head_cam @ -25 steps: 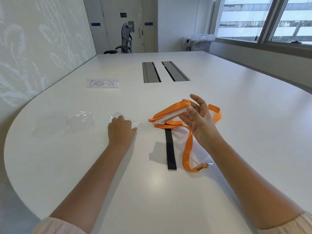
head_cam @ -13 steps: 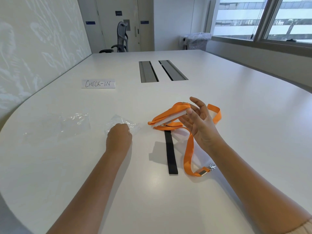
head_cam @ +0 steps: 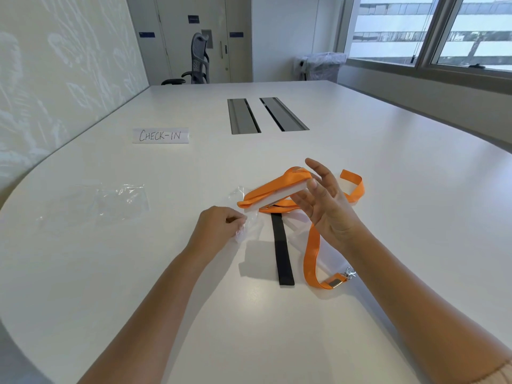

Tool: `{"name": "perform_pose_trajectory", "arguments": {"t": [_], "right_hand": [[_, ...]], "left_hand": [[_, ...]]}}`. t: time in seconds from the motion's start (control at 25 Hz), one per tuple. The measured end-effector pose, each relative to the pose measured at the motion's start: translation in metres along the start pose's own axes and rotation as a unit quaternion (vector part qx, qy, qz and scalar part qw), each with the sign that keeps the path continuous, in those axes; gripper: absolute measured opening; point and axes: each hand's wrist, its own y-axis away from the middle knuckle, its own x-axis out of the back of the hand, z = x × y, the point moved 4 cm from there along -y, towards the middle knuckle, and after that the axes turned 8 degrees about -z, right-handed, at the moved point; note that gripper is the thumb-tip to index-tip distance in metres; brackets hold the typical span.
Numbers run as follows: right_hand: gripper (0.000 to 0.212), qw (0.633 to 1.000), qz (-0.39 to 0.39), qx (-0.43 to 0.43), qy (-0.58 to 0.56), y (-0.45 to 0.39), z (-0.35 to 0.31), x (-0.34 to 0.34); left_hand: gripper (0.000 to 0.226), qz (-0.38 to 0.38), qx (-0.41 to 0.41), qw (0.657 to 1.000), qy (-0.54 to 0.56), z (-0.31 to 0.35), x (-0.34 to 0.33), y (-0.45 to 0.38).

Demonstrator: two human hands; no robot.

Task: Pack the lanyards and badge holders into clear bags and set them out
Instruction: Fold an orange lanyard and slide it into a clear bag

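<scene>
From the head camera, a white table [head_cam: 360, 151] fills the scene; the left hand [head_cam: 219, 228] sits near the centre with its fingers curled, pinching the edge of a crumpled clear bag [head_cam: 249, 225] that lies on the table just left of a black strap [head_cam: 281, 253]; the right hand [head_cam: 324, 206] is raised just right of it, palm turned left, fingers mostly straight, the fingertips and thumb holding a flat white badge holder [head_cam: 282, 196] with a folded orange lanyard [head_cam: 274, 187] lying along its top; the rest of the lanyard trails down under the wrist to the near right, where its metal clip [head_cam: 347, 274] rests on the table, and another loop of it shows to the right behind the hand; a second clear bag [head_cam: 116, 202] lies flat well to the left; farther off, a paper sign reading CHECK-IN [head_cam: 160, 135] lies left of two grey cable slots [head_cam: 266, 115]; an office chair [head_cam: 198, 62] stands at the far end
</scene>
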Motion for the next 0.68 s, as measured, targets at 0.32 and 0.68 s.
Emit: {"name": "perform_pose_trajectory", "arguments": {"t": [0.32,0.68], "right_hand": [[0.072,0.985,-0.034,-0.017,0.165,0.001,0.005,-0.002],[0.049,0.971,-0.074,-0.023,0.226,0.0,0.013,-0.007]], "left_hand": [[0.012,0.089,-0.005,0.995,0.033,0.007,0.014,0.006],[0.006,0.22,-0.129,0.963,-0.09,0.026,0.024,0.014]]}}
